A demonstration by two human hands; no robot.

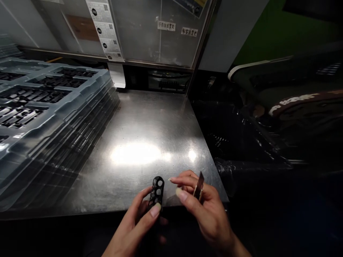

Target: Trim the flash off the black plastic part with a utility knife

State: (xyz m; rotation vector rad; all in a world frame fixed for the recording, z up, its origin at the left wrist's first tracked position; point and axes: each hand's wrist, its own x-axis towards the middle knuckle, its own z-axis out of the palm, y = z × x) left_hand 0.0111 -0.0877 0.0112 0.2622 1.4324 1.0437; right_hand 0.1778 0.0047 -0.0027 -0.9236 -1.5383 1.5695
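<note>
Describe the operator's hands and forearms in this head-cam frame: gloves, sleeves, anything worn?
Both hands are bare: no gloves, finger cots or rings show. The left hand and right hand have longish, pale, unpainted-looking fingernails. Forearms are uncovered as far as the frame reaches; no sleeve cuff, watch or wrist strap is visible. Dim light hides finer detail.

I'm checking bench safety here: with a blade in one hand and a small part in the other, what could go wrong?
The right hand holds a thin blade close to the left hand fingers, so a slip might cut them. The black plastic part is pinched at the steel table edge; if dropped, it may fall off.
</note>
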